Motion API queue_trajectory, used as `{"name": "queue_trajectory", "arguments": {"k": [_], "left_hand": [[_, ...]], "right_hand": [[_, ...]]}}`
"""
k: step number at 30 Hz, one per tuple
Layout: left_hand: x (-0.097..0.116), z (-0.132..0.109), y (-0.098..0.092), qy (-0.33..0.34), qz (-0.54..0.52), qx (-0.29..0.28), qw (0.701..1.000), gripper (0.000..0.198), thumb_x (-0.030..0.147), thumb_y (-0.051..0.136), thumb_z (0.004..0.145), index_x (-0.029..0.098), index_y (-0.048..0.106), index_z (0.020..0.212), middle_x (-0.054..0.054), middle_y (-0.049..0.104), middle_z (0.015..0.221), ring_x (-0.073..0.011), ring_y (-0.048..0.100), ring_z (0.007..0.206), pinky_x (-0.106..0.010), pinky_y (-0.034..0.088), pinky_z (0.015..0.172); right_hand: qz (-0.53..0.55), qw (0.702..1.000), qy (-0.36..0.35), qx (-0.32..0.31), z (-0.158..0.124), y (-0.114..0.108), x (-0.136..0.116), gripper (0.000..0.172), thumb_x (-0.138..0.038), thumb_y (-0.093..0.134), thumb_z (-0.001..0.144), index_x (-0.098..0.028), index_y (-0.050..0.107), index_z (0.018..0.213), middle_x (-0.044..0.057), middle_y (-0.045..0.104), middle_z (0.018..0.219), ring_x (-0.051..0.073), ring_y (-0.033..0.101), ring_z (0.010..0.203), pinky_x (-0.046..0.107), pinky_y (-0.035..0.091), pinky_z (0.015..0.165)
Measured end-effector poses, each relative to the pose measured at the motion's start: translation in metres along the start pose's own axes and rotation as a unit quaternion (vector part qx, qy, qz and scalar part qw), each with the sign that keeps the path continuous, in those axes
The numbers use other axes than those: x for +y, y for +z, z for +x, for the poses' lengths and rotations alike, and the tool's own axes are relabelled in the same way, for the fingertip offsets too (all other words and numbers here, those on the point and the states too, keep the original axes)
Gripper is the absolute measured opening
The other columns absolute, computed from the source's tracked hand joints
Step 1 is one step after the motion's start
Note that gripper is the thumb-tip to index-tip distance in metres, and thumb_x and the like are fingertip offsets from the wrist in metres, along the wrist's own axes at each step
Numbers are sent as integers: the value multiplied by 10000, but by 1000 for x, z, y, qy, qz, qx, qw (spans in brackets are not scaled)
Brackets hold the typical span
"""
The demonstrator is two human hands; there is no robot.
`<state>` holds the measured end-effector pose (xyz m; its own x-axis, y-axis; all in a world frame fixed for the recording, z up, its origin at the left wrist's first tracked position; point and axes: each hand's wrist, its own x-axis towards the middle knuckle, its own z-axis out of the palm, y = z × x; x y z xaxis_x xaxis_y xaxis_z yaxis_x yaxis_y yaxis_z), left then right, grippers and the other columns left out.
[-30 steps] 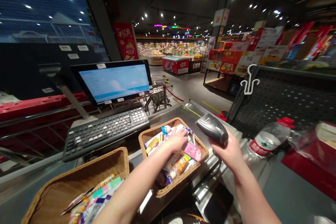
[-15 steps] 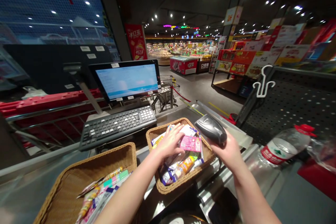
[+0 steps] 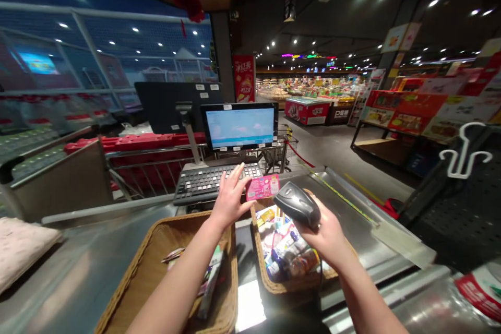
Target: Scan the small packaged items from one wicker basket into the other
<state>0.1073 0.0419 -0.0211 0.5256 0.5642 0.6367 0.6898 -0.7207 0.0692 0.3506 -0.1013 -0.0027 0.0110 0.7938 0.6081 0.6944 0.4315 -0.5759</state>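
My left hand (image 3: 230,199) pinches the edge of a flat pink packet (image 3: 263,188) between thumb and fingers, just in front of the keyboard. My right hand (image 3: 326,232) grips a black handheld barcode scanner (image 3: 297,203), its head close to the packet's right side. Below the scanner sits a wicker basket (image 3: 279,288) with several small wrapped snacks (image 3: 287,242) inside. To its left stands a second wicker basket (image 3: 164,224) holding some slim packets (image 3: 213,266), partly hidden by my left forearm.
A keyboard (image 3: 213,180) and a lit monitor (image 3: 240,126) stand behind the baskets. The metal counter (image 3: 82,250) runs along both sides, with a pale folded cloth-like item (image 3: 23,250) at far left. At right are a white hanger (image 3: 464,154) and a large bottle (image 3: 479,289).
My left hand has lifted the pink packet out of the right basket and brought it up beside the scanner. The view has swung left.
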Motion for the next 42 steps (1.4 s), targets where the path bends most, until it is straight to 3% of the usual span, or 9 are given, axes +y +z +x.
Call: {"name": "queue_trajectory", "arguments": {"k": [9,17,25,42], "left_hand": [[-48,-34,-48,-70,56,38,995,570,374,681,785,214,478,1293,-176,281,1561,-328,289,1432,-590,150,1167],[-74,-54,-70,-108,87,48,989,566,353,691,776,218,475,1281,-162,269,1568,-312,283,1437,-577,148,1175],[-86,-64,-77,-120,96,55,987,565,369,692,778,212,480,1277,-163,273,1566,-304,284,1437,-574,140,1181],[-91,-62,-71,-116,88,72,987,562,350,713,758,213,506,1262,-176,308,1549,-329,325,1414,-606,175,1156]], "right_hand": [[36,996,-62,-57,18,40,-42,423,-212,567,768,-223,610,1188,102,672,1092,285,618,1004,426,515,878],[62,989,-98,-96,24,75,-56,475,-138,586,720,-223,605,1188,99,641,1229,293,575,1154,447,471,979],[68,987,-76,-127,24,90,-66,447,-134,593,716,-213,604,1155,104,643,1228,289,566,1179,476,443,1025],[65,985,-46,-152,25,94,-64,474,-143,598,736,-220,587,1203,108,615,1270,296,532,1218,521,369,1081]]}}
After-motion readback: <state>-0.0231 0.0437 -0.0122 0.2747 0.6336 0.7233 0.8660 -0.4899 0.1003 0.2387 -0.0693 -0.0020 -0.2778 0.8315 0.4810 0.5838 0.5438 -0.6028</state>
